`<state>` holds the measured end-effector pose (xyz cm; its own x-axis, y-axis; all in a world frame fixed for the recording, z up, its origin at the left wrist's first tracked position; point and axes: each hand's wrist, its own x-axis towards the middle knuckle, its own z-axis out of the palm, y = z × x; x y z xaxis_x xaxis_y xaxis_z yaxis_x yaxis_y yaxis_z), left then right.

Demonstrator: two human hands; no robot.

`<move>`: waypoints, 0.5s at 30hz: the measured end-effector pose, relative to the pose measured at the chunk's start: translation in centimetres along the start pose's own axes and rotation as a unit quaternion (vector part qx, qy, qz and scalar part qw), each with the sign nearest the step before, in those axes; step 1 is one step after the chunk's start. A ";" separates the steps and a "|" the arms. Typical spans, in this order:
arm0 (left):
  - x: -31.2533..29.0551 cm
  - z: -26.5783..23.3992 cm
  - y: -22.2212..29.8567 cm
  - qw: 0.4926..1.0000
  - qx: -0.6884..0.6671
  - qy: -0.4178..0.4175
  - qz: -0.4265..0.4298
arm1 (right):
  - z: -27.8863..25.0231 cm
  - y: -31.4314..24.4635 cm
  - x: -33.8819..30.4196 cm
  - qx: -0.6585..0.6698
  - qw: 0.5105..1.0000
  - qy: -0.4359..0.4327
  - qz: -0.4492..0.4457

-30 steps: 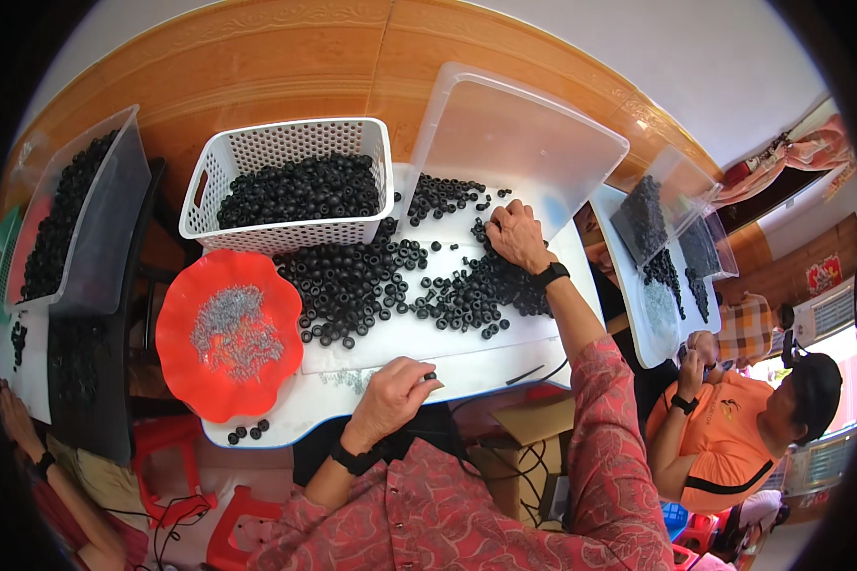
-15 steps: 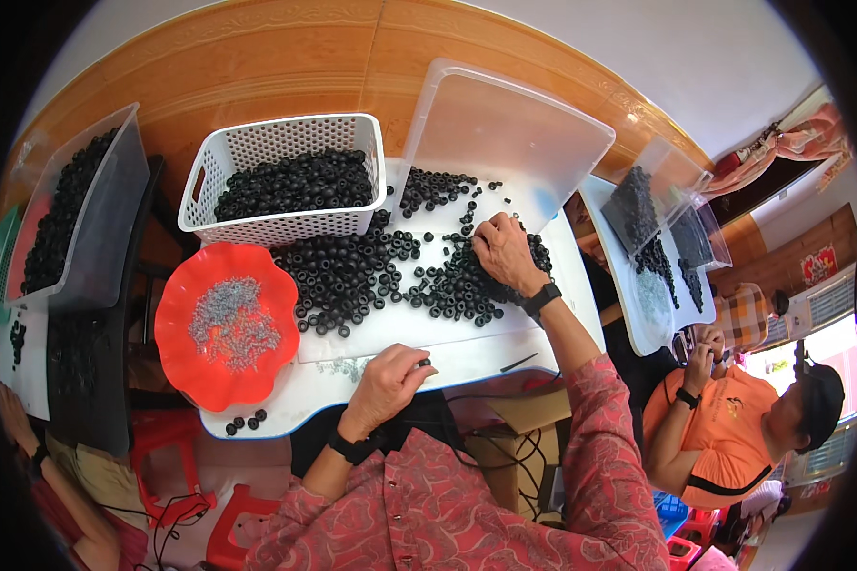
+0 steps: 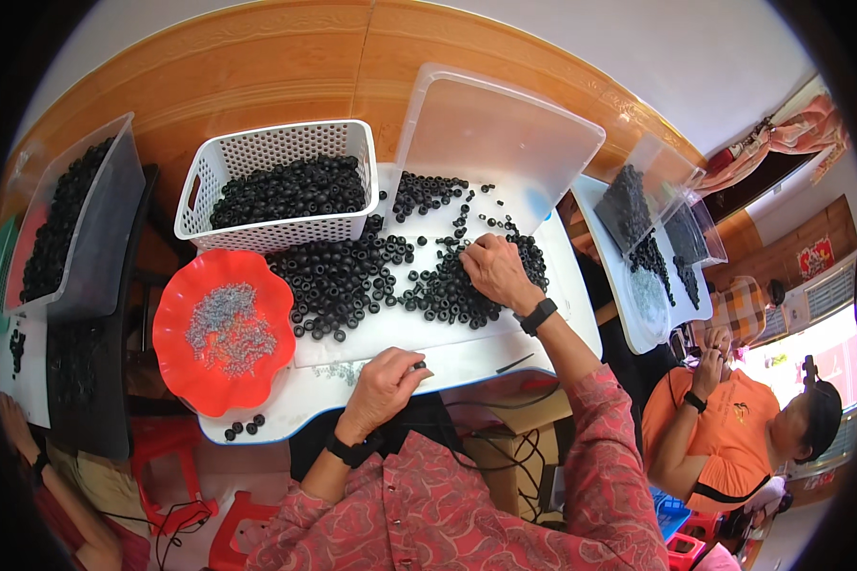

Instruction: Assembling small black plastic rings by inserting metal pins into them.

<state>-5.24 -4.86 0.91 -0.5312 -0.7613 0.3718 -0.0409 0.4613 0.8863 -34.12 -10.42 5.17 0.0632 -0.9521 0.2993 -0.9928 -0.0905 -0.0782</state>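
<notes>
Head view: right of the red bowl (image 3: 189, 379), the left hand (image 3: 379, 390) pinches one black bead (image 3: 419, 364); farther right, the curled right hand (image 3: 497, 270) touches a bead pile (image 3: 443, 297), its grip hidden. Beyond the bowl stands one white basket (image 3: 281, 232); before the bowl, four loose beads (image 3: 251, 428).

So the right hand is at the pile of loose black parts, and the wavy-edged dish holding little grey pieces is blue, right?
Not quite: the head view shows the wavy-edged dish is red. The right hand is indeed at the pile of loose black parts.
</notes>
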 end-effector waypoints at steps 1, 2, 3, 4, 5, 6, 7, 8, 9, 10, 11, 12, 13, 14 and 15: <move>-0.1 0.1 -0.3 1.000 0.010 0.007 0.016 | -0.3 -0.1 0.1 -0.001 1.000 0.008 -0.020; 0.0 0.1 -0.4 0.999 0.020 0.014 0.034 | -0.7 -0.2 0.2 -0.003 0.999 0.015 -0.039; 0.0 0.2 -0.5 0.999 0.019 0.014 0.034 | -1.2 -0.1 0.4 -0.003 0.999 0.015 -0.039; 0.0 0.1 -0.6 0.999 0.020 0.013 0.035 | -1.8 0.1 1.0 0.022 0.999 0.018 -0.037; 0.0 0.2 -0.6 0.999 0.019 0.010 0.037 | -2.2 0.5 1.4 0.046 0.998 0.021 -0.033; 0.1 0.2 -0.5 0.999 0.019 0.011 0.037 | -2.2 1.2 2.0 0.046 0.998 0.021 -0.034; 0.1 0.2 -0.5 0.999 0.021 0.011 0.037 | -2.0 2.0 2.8 0.033 0.998 0.046 -0.008; 0.1 0.1 -0.5 0.999 0.024 0.012 0.036 | -1.8 2.6 3.7 0.022 0.997 0.071 0.017; 0.1 0.2 -0.5 0.999 0.025 0.014 0.035 | -1.8 3.3 4.5 0.052 0.996 0.056 0.046; 0.1 0.1 -0.6 0.999 0.025 0.012 0.037 | -1.3 4.2 5.4 0.053 0.996 0.056 0.044; 0.1 0.2 -0.6 0.999 0.025 0.009 0.040 | 0.0 5.8 6.1 0.053 0.993 0.093 0.054; 0.1 0.3 -0.6 0.999 0.025 0.009 0.041 | 1.1 7.4 6.8 0.051 0.988 0.130 0.064; 0.1 0.3 -0.6 0.999 0.024 0.007 0.037 | 1.9 8.8 7.6 0.051 0.992 0.098 0.067; 0.0 0.1 -0.6 0.999 0.026 0.006 0.031 | 2.3 9.0 8.4 0.055 0.992 0.097 0.062; -0.1 0.0 -0.6 0.999 0.028 0.011 0.033 | 2.8 9.1 9.1 0.035 0.994 0.090 0.051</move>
<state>-5.20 -5.09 0.32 -0.5159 -0.7381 0.4348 -0.0548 0.5350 0.8431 -42.25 -20.74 4.53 -0.0634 -0.8903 0.4510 -0.9832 -0.0218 -0.1812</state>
